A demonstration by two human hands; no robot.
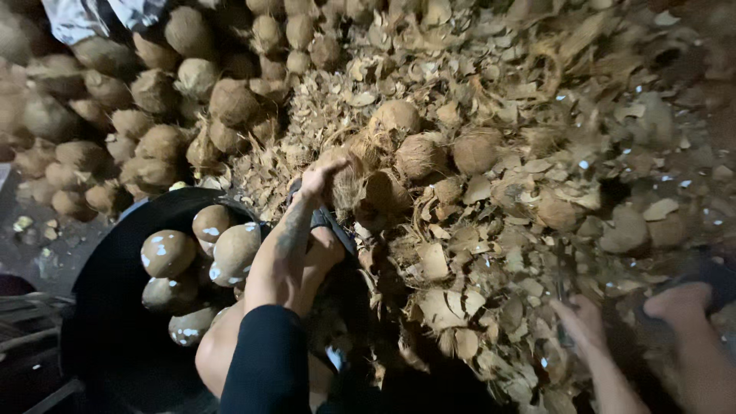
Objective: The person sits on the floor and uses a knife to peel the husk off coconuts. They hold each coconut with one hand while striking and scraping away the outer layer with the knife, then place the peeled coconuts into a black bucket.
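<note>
head view: my left hand (pixel 320 178) stretches out, fingers closing round a husked coconut (pixel 360 184) on the husk pile's (pixel 460 307) near edge; my right hand (pixel 580 322) blurs, grip unclear.

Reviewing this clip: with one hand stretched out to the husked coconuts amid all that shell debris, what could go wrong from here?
1. The left hand reaches far out to a fibrous coconut in a loose cluster; neighbours such as the one behind it may roll.
2. Shell fragments cover the ground around the sandalled foot, so footing looks unsteady.
3. The right hand is blurred among the debris; sharp edges might scrape it.
</note>
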